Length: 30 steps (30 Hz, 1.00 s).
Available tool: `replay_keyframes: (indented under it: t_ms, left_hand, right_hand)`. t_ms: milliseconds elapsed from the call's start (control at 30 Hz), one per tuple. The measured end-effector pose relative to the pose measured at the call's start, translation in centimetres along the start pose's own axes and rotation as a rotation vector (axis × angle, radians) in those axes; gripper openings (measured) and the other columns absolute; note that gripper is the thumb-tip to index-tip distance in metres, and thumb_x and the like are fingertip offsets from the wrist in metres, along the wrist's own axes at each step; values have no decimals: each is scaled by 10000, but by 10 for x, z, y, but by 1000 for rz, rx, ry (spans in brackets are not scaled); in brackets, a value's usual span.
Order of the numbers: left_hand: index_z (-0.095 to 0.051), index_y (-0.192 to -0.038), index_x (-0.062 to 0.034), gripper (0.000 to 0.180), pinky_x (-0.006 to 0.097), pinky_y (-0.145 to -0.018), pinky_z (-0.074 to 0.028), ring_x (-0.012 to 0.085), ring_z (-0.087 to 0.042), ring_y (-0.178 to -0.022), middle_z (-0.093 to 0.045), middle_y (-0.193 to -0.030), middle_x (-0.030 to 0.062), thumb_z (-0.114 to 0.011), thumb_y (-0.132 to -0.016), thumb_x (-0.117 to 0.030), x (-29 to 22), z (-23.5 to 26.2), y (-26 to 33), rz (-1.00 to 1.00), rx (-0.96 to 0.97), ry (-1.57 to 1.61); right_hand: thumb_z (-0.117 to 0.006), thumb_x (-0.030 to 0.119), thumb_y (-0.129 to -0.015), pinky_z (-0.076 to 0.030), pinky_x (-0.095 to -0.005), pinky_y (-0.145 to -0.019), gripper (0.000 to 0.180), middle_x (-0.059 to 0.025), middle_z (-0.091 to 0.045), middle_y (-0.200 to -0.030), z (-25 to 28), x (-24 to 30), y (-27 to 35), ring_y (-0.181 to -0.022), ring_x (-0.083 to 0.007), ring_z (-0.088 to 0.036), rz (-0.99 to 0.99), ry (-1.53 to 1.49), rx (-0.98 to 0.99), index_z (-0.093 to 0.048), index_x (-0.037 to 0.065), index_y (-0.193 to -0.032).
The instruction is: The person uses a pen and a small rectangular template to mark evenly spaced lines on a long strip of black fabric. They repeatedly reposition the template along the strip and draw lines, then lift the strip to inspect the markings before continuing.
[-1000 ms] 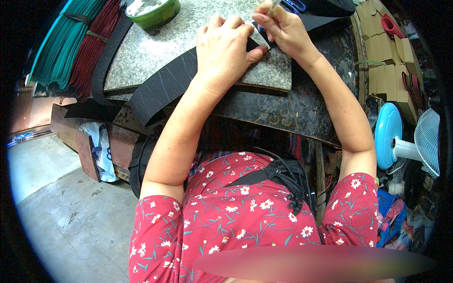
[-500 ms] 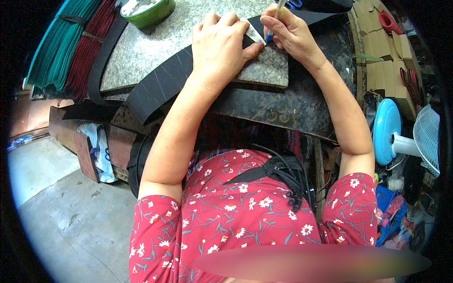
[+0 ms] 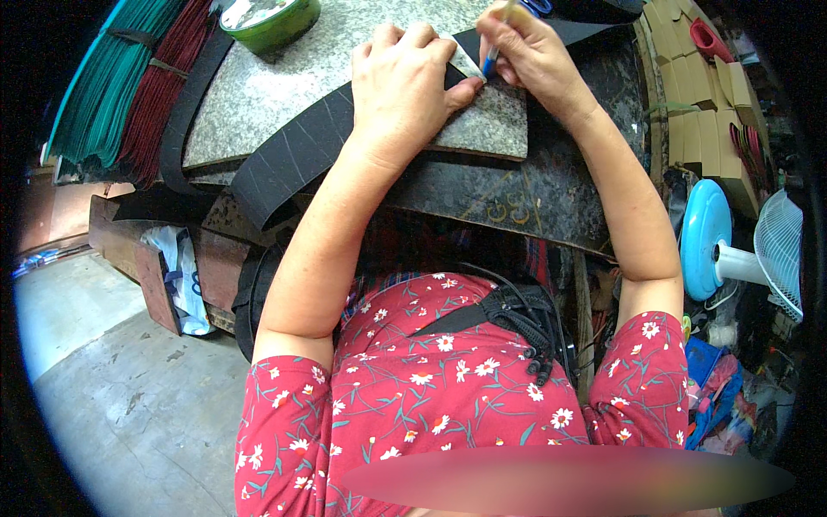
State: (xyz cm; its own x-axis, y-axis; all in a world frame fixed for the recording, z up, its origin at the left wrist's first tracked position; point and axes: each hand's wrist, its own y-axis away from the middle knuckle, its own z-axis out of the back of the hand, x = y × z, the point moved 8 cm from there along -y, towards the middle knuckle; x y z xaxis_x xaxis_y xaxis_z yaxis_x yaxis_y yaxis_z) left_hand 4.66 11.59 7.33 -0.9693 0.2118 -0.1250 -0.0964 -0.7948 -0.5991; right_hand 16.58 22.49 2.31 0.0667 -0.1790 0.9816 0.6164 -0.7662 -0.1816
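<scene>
My left hand (image 3: pixel 399 95) presses down with bent fingers on a white straight-edged piece (image 3: pixel 466 62), most of which it covers. Under that piece runs a long black strip (image 3: pixel 297 138) with thin pale lines across it. The strip lies over a grey speckled stone slab (image 3: pixel 345 39), and its near end hangs past the slab's edge. My right hand (image 3: pixel 532 65) is closed around a pen (image 3: pixel 489 63) with a blue lower part. The pen's tip meets the white piece's edge, close to my left thumb.
A green bowl (image 3: pixel 271 30) with white contents stands at the back left, beside bundled teal strips (image 3: pixel 112 82) and dark red strips (image 3: pixel 164 86). Blue scissor handles (image 3: pixel 540 8) lie beyond my right hand. Cardboard boxes (image 3: pixel 689 77) and a blue-and-white fan (image 3: pixel 708 241) are at the right.
My right hand has shifted slightly up and right, and the pen leans a little differently. My left hand keeps its place on the white piece.
</scene>
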Motion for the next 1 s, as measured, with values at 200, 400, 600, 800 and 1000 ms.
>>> replay_keyframes:
  t_ms: [200,400,600,800,1000]
  left_hand:
    - [-765,-974,-138,419,454,-886,-471,270,-598,-1068,-675,-1014,27,-841,-726,-466,1,1,0,12,-14,33]
    - [-769,-974,-137,417,455,-878,-476,269,-605,-1058,-683,-1008,25,-841,-726,-466,-1,3,0,14,-16,32]
    - [-776,-968,-141,409,448,-878,-481,262,-610,-1055,-685,-1002,22,-831,-735,-472,-1,2,0,5,-6,17]
    - [-774,-959,-135,405,450,-886,-480,262,-611,-1057,-683,-1004,29,-822,-736,-470,0,1,1,-3,-29,8]
    - [-762,-1005,-135,438,457,-892,-471,277,-615,-1050,-686,-1026,38,-831,-729,-467,1,-1,1,9,-3,2]
  right_hand:
    - [-629,265,-1054,-408,-190,-421,181,43,-607,-689,3,-10,-21,-499,-37,-559,-65,-65,-158,-629,99,-983]
    - [-665,259,-1035,-447,-184,-471,202,43,-609,-731,-3,-9,-33,-547,-29,-583,28,25,-151,-655,65,-1089]
    - [-643,263,-1047,-435,-183,-491,197,45,-606,-745,-4,9,-15,-567,-25,-554,192,309,-77,-661,75,-1105]
    - [-595,296,-1071,-397,-168,-524,210,35,-613,-806,3,13,16,-611,-7,-482,226,297,25,-635,114,-1170]
    - [-568,302,-1083,-408,-161,-522,204,18,-639,-845,6,7,13,-625,-10,-507,130,53,-30,-639,118,-1137]
